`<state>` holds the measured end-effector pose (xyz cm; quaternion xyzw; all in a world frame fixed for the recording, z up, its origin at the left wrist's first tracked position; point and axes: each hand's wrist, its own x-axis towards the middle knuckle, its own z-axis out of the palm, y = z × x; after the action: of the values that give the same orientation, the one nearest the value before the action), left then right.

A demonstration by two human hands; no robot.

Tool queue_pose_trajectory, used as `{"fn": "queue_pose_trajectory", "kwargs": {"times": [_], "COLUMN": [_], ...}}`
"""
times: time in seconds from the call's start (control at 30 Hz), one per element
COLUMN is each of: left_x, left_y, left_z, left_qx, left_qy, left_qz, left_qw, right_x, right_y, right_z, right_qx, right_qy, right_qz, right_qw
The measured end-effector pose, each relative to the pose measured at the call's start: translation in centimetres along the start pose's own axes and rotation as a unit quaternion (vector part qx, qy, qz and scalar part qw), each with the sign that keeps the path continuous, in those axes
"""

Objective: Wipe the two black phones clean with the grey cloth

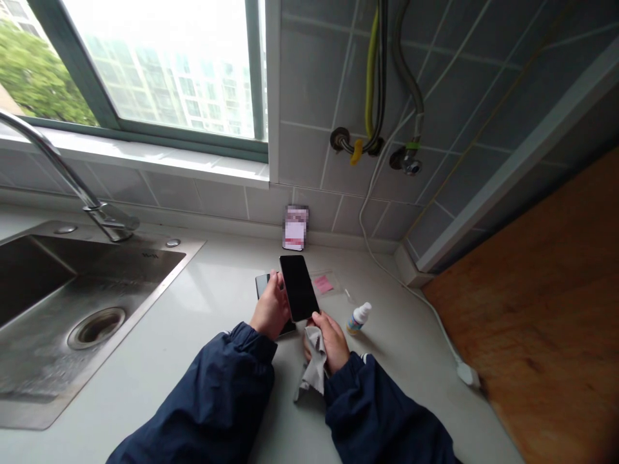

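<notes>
A flat black phone (pixel 298 288) with a dark glass face is held up at a tilt in the middle of the view, above a pale stone surface (pixel 217 303). The left hand (pixel 271 305) is holding it, with the fingers closed around its side. The right hand (pixel 331 340) is just at the low end of the phone, pinching a soft grey cloth (pixel 313 364) that hangs down in folds. Both arms wear dark blue sleeves (pixel 217 393).

Under the left hand lies a dark flat thing (pixel 264 285). It may be a second phone, but the view is too poor to be sure. At 2 o'clock from the black phone lies a clear plastic bag (pixel 325 283) with a pink label. At 3 o'clock stands a small white spray bottle (pixel 358 320). At 12 o'clock a blurred card (pixel 295 227) leans on the grey tile wall (pixel 309 77).

At 9 o'clock is a steel sink (pixel 135 319) with a round drain (pixel 96 327), and a curved metal tap (pixel 62 164) rises at 10 o'clock. A white cable (pixel 411 290) runs down the wall and along the surface at 3 o'clock, beside a wooden board (pixel 532 309).
</notes>
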<state>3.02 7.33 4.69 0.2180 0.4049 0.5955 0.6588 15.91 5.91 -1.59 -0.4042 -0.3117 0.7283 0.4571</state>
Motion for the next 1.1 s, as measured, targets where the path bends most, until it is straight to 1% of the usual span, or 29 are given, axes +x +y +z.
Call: {"fn": "queue_pose_trajectory", "kwargs": {"times": [0.07,0.13,0.17,0.23,0.27,0.37,0.4,0.47,0.57,0.7,0.77,0.9,0.97,1.03,1.07,1.1], "left_x": [-0.6,-1.1,-1.3,-1.6,-1.7,-2.1,-2.4,-2.8,-3.5,-3.7,-3.6,-3.5,-3.6,-3.7,-3.8,-3.9], "left_y": [-0.2,-0.3,-0.3,-0.3,-0.2,0.1,0.3,0.4,0.2,-1.0,-1.4,-1.4,-1.2,-1.2,-1.3,-1.4], "left_z": [0.1,-0.3,-0.7,-1.8,-2.4,-4.1,-4.5,-4.9,-5.1,-5.3,-5.5,-5.5,-5.4,-5.3,-5.2,-5.0], "left_qx": [-0.063,-0.075,-0.071,-0.076,-0.088,-0.115,-0.118,-0.123,-0.127,-0.114,-0.119,-0.139,-0.139,-0.135,-0.136,-0.14], "left_qy": [-0.024,-0.025,-0.016,-0.021,-0.027,-0.047,-0.05,-0.054,-0.064,-0.139,-0.158,-0.146,-0.147,-0.162,-0.171,-0.176], "left_qz": [-0.011,-0.045,-0.064,-0.093,-0.091,-0.058,-0.042,-0.037,-0.048,-0.104,-0.124,-0.12,-0.112,-0.107,-0.106,-0.104], "left_qw": [0.998,0.996,0.995,0.993,0.992,0.991,0.991,0.99,0.989,0.978,0.972,0.972,0.973,0.972,0.97,0.969], "right_x": [-0.6,-1.1,-1.3,-1.6,-1.6,-1.4,-1.2,-1.0,-1.0,-1.5,-1.9,-2.5,-2.8,-3.0,-3.1,-3.1], "right_y": [-0.1,-0.2,-0.3,-0.4,-0.5,-0.9,-1.0,-1.4,-1.7,-2.1,-2.5,-3.2,-3.4,-3.4,-3.5,-3.5], "right_z": [0.6,1.1,1.2,1.3,1.3,0.8,0.6,0.2,0.0,0.6,1.0,1.3,1.1,0.9,0.8,0.7], "right_qx": [0.007,0.009,0.008,0.005,0.004,0.011,0.016,0.03,0.052,0.071,0.051,-0.017,-0.093,-0.169,-0.186,-0.183], "right_qy": [-0.038,-0.068,-0.08,-0.097,-0.101,-0.089,-0.077,-0.049,-0.019,-0.016,-0.011,0.016,0.037,0.061,0.071,0.08], "right_qz": [0.011,0.017,0.02,0.03,0.034,0.032,0.027,0.013,-0.008,-0.025,-0.056,-0.139,-0.204,-0.269,-0.288,-0.296], "right_qw": [0.999,0.998,0.997,0.995,0.994,0.995,0.997,0.998,0.998,0.997,0.997,0.99,0.974,0.946,0.937,0.934]}}
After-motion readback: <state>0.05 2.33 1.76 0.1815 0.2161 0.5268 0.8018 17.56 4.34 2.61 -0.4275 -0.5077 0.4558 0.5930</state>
